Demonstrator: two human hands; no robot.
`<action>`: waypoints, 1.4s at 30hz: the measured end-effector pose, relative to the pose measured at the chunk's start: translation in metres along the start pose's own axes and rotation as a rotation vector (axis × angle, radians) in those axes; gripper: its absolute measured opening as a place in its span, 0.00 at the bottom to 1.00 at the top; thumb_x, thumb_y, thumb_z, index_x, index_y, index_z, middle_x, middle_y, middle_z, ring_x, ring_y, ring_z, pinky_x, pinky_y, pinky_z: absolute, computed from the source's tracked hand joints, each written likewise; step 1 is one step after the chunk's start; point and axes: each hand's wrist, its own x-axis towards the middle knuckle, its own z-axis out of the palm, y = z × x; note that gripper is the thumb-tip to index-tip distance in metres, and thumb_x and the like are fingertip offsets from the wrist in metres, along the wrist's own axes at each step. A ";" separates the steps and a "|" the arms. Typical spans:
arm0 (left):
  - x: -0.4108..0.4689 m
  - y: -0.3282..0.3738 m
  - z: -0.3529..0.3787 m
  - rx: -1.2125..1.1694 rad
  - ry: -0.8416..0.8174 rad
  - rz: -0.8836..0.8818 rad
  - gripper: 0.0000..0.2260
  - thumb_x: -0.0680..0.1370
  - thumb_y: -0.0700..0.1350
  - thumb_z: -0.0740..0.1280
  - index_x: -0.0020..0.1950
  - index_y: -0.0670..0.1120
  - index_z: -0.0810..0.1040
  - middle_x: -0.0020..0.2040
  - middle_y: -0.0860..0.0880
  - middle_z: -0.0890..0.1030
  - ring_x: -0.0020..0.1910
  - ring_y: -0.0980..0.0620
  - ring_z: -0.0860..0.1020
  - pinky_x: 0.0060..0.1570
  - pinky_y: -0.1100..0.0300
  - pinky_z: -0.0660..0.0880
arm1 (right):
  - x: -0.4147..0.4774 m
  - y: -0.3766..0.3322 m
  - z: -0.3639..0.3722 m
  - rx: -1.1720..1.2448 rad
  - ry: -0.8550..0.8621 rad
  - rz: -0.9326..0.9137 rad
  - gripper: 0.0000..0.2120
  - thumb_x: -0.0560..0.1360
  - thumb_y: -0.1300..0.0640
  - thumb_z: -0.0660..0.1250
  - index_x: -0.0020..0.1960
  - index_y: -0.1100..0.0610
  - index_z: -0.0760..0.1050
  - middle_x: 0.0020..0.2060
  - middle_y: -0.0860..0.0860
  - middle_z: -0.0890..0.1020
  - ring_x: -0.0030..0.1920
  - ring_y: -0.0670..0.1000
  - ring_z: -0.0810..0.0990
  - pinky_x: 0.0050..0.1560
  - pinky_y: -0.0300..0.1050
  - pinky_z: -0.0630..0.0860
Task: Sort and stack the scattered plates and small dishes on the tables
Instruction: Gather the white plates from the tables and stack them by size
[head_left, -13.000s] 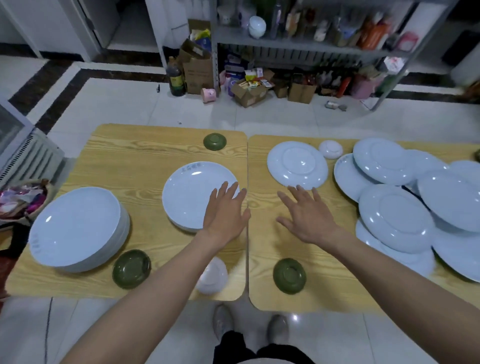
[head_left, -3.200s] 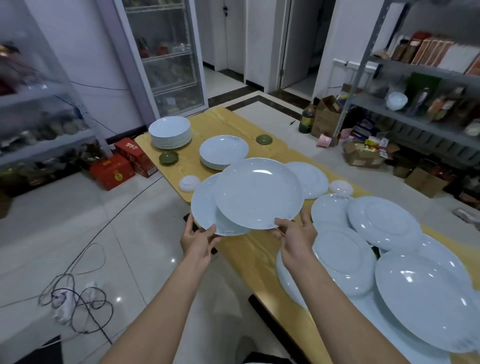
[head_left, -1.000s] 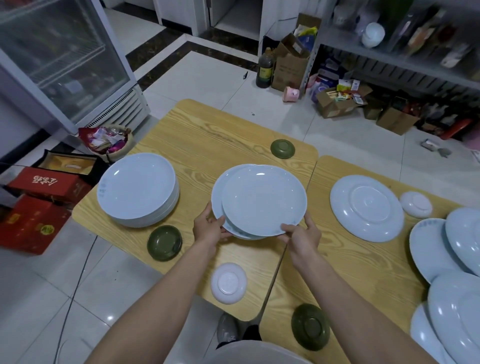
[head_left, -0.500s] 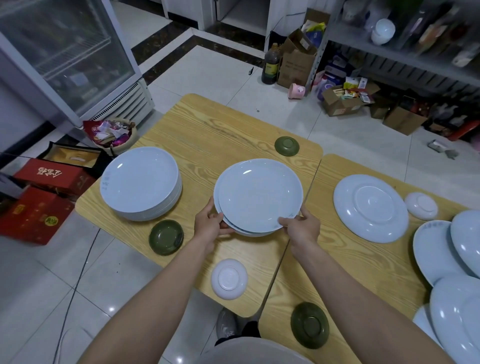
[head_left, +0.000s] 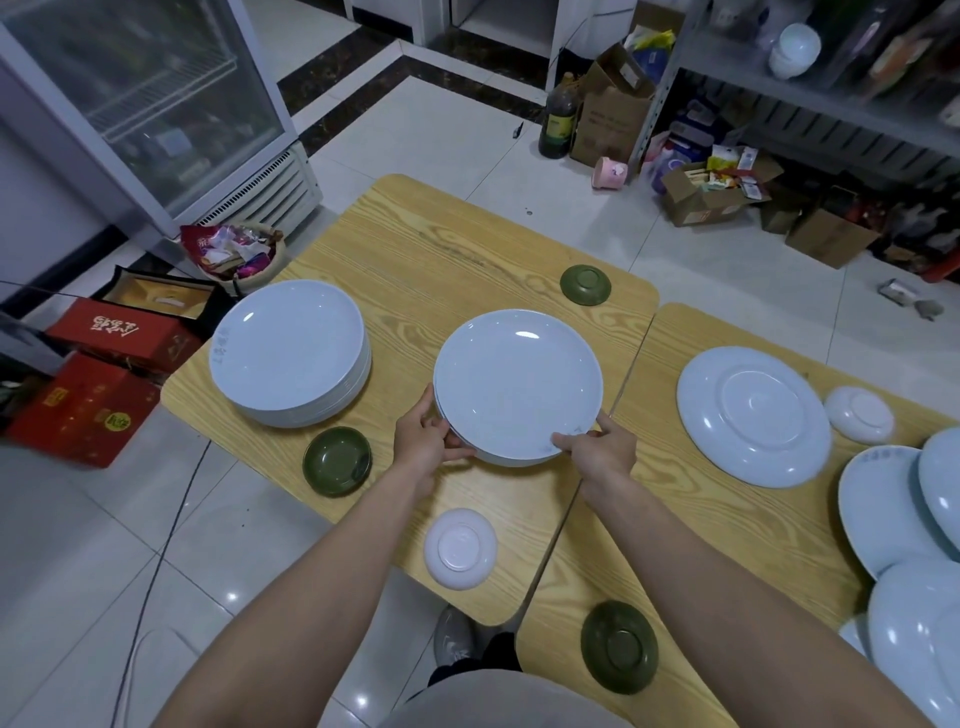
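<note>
Mid left worktop (head_left: 441, 249), the plates (head_left: 517, 382) you carried now rest squared as one pile; your left grip (head_left: 423, 441) and right grip (head_left: 597, 452) still pinch the near rim, so this load looks ready to release.

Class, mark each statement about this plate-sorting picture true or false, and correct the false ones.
1. The left hand and right hand both grip the rim of the white round plates in the middle of the left wooden table. True.
2. The large white plate on the right wooden table lies upside down. True.
3. The tall stack of white plates stands on the right table. False: it stands on the left table.
4. Only one small green dish is in view. False: three small green dishes show.
</note>
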 end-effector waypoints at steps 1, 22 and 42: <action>-0.001 0.000 0.000 0.001 -0.001 -0.001 0.27 0.81 0.31 0.60 0.77 0.53 0.64 0.42 0.46 0.71 0.38 0.49 0.76 0.37 0.56 0.82 | 0.000 0.000 0.000 0.003 0.000 0.002 0.34 0.65 0.73 0.77 0.68 0.55 0.76 0.41 0.50 0.81 0.43 0.49 0.80 0.53 0.42 0.76; -0.032 0.014 0.011 0.105 0.136 0.095 0.21 0.81 0.33 0.59 0.56 0.60 0.77 0.40 0.47 0.77 0.36 0.49 0.78 0.34 0.63 0.79 | 0.000 0.004 -0.011 0.039 -0.054 0.066 0.28 0.70 0.66 0.75 0.68 0.57 0.74 0.55 0.54 0.82 0.54 0.54 0.81 0.59 0.49 0.78; -0.169 0.000 0.142 1.539 -0.323 1.062 0.25 0.82 0.56 0.55 0.78 0.53 0.59 0.79 0.49 0.58 0.78 0.46 0.53 0.76 0.47 0.47 | -0.080 0.019 -0.218 -1.363 0.099 -0.624 0.37 0.79 0.39 0.61 0.80 0.52 0.52 0.79 0.55 0.55 0.79 0.57 0.52 0.73 0.52 0.59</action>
